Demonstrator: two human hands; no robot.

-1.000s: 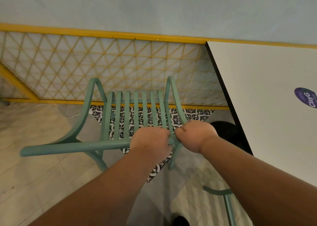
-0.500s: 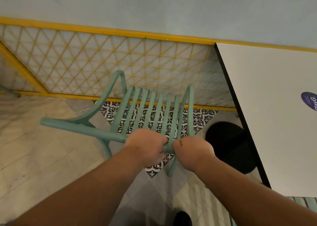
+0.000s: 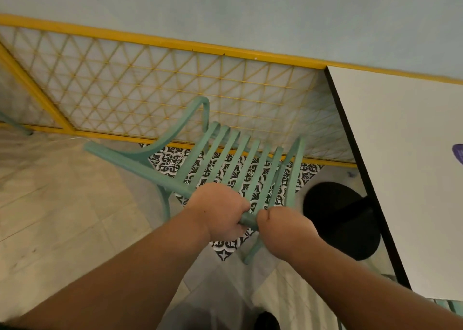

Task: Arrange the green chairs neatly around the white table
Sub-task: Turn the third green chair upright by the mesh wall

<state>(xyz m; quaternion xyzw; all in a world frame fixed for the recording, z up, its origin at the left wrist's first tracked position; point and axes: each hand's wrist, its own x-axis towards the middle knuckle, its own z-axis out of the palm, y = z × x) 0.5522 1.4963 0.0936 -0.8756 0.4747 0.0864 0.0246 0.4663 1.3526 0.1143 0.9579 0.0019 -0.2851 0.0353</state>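
Note:
A green slatted chair (image 3: 225,154) stands on the floor left of the white table (image 3: 406,169), turned at an angle with its seat slats running up and to the right. My left hand (image 3: 218,209) and my right hand (image 3: 283,229) sit side by side, both closed on the chair's top rail nearest me. The table's black-edged left side lies just right of the chair. A sliver of a second green chair (image 3: 448,304) shows at the bottom right edge.
A yellow lattice fence (image 3: 150,86) runs behind the chair along a pale wall. The table's black round base (image 3: 343,219) rests on the floor beside the chair's right leg. Patterned tiles (image 3: 225,249) lie beneath the chair, pale floor tiles to the left.
The chair has swung clockwise, its left end moving right and away from me. Both hands kept their grip and drifted right, closer to the table.

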